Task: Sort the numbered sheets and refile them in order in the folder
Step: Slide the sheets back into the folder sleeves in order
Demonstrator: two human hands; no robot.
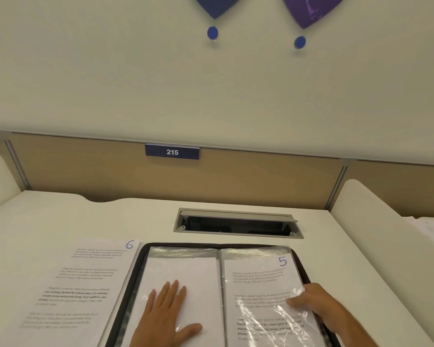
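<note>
Right now the folder [145,261] lies open on the table [336,246], its dark zipped rim framing two clear-sleeved pages. On the left page a blank-looking sheet [186,269] sits under the left hand [168,311], which lies flat on it, fingers straight and slightly spread, thumb out to the right. On the right page is the sheet marked 5 [258,279] inside its glossy sleeve; the right hand [316,304] comes in over the folder's right edge, fingers curled on the sleeve's outer border, seemingly pinching it, though glare makes the grip hard to read. The sheet marked 6 [68,284] lies loose on the table just left of the folder, touching or slightly overlapped by its rim, apart from both hands
</note>
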